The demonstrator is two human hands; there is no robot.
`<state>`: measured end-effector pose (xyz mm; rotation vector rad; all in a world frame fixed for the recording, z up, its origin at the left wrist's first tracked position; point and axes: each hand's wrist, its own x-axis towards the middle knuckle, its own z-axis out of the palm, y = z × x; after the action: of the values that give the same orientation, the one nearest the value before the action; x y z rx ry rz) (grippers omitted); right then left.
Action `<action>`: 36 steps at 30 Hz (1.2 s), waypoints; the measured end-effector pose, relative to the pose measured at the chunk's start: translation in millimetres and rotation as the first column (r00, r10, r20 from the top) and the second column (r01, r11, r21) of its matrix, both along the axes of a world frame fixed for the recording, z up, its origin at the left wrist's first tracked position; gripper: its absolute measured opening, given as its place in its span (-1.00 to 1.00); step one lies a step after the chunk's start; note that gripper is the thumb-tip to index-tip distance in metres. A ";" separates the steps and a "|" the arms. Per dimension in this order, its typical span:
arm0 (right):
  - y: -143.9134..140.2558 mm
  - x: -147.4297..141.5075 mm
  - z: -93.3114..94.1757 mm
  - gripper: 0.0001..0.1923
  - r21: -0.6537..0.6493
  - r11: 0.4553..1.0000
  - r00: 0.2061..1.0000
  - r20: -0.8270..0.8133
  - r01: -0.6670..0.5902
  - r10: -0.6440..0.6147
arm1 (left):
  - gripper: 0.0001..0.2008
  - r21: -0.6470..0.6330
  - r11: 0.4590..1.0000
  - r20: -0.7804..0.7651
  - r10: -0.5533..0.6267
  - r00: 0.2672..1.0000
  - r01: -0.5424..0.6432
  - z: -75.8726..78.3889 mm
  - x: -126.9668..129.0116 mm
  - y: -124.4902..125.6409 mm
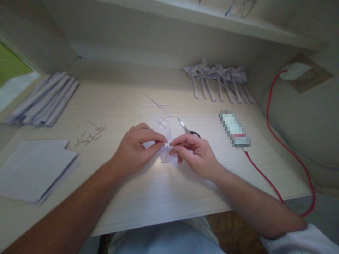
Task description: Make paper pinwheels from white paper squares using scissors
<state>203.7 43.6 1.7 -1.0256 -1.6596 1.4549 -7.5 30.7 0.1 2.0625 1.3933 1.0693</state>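
Note:
A thin white sheet of paper [166,154] with bent edges is held just above the desk in front of me. My left hand [140,141] pinches it from the left between thumb and forefinger. From the right, my right hand [194,151] has thumb and forefinger pressed together at the same paper's middle; any small piece between those fingertips is hidden. Just beyond my right hand lies a pair of scissors [184,125] with dark handles, blades pointing away to the left. Several narrow paper strips [159,106] are scattered past the paper.
Several paper pinwheels [221,76] on rolled sticks lie at the back right. Paper rolls [47,100], cut cotton swabs [91,135] and stacked paper sheets [34,171] are on the left. Right of me, a phone [235,128] is plugged into a red cable [265,180]. A shelf [212,17] overhangs the desk.

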 end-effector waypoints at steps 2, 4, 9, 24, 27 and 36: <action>0.3 0.5 -0.2 -0.88 0.018 1.000 1.000 0.013 -0.002 0.002 | -0.87 -0.008 1.000 0.003 0.014 1.000 -0.014 -0.2 0.4 -0.5; 0.1 1.0 0.3 -0.87 0.035 0.999 0.999 0.036 0.000 -0.001 | -0.87 -0.037 0.999 0.016 0.027 1.000 -0.026 0.1 0.9 -1.6; -1.3 1.1 2.7 -0.86 0.076 0.997 0.998 0.061 0.006 -0.010 | -0.85 -0.112 0.994 0.071 0.016 0.997 -0.008 2.2 2.4 -5.0; -5.3 3.9 5.5 -0.88 0.127 0.992 0.991 0.134 -0.023 0.006 | -0.84 -0.158 0.987 0.090 -0.015 0.996 0.029 9.2 3.4 -7.1; -4.5 3.9 4.6 -0.88 0.140 0.990 0.989 0.145 -0.030 0.009 | -0.85 -0.159 0.987 0.097 -0.014 0.995 0.029 10.1 3.7 -7.4; -3.6 3.0 6.7 -0.89 0.209 0.978 0.983 0.184 -0.024 -0.016 | -0.83 -0.185 0.980 0.145 -0.050 0.988 0.077 11.5 6.1 -7.4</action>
<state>206.7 40.0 8.4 -1.0637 -1.9029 1.1841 -1.4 23.3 11.6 1.8468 1.2978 0.9922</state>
